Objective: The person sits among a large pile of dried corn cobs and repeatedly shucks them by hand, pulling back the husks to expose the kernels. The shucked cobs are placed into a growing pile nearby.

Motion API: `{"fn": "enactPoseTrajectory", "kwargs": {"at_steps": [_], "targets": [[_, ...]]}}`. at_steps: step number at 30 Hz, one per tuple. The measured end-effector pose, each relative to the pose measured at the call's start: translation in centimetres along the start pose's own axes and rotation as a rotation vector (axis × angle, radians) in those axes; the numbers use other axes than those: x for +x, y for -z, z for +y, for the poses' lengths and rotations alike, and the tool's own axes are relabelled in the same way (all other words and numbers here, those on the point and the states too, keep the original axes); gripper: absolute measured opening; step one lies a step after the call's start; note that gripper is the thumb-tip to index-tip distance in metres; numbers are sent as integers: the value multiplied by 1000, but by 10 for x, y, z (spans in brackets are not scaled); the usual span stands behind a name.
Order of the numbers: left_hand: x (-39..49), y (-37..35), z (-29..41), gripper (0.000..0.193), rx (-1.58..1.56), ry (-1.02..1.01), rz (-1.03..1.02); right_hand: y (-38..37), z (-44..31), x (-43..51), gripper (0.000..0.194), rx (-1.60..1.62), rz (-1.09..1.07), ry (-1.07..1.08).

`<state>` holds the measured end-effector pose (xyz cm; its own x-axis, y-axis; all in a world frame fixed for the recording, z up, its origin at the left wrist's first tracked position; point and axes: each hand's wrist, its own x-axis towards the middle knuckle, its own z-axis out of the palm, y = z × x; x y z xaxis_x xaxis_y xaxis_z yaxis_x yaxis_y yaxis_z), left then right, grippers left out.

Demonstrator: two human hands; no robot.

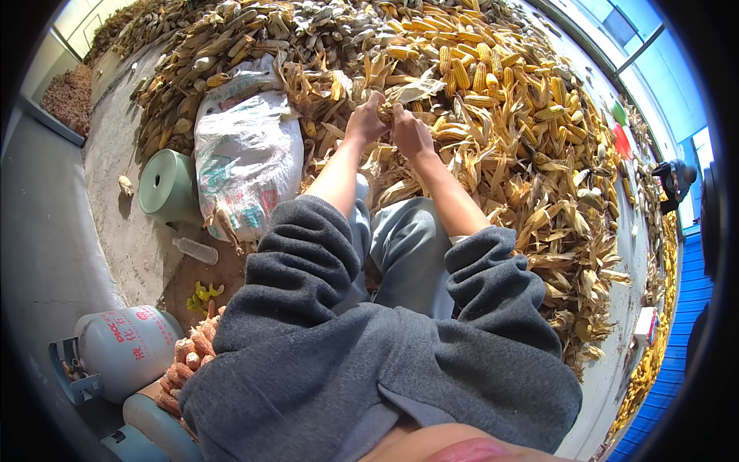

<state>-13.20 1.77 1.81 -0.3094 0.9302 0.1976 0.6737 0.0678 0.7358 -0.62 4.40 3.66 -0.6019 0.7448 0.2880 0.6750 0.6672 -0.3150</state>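
Both of my hands are in front of me, close together over a heap of corn. My left hand (366, 119) and my right hand (411, 131) grip an ear of corn (388, 110) between them, with pale dry husk (417, 90) spread just beyond the fingers. The fingers hide much of this ear. Husked yellow ears (479, 75) lie piled ahead and to the right. Loose dry husks (491, 173) cover the heap beside my right forearm. Ears still in their husks (231, 40) form the far left part of the heap.
Left of my arms lies a white woven sack (248, 156), beside a green round stool (167, 182) and a clear plastic bottle (196, 250). Gas cylinders (130, 346) and bare corncobs (193, 352) are at lower left. A person (675, 182) is at the far right, near a blue metal wall (687, 306).
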Motion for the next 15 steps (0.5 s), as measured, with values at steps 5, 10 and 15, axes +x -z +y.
{"fn": "enactPoseTrajectory", "kwargs": {"at_steps": [5, 10, 15], "targets": [[-4, 9, -3, 58, 27, -74, 4, 1, 5, 1, 12, 67, -57, 68], [-3, 12, -11, 56, -5, -122, -2, 2, 10, 7, 13, 62, -31, 178], [-4, 22, 4, 52, -174, -4, -51, 17, 10, 3, 17, 291, 55, 203]]}}
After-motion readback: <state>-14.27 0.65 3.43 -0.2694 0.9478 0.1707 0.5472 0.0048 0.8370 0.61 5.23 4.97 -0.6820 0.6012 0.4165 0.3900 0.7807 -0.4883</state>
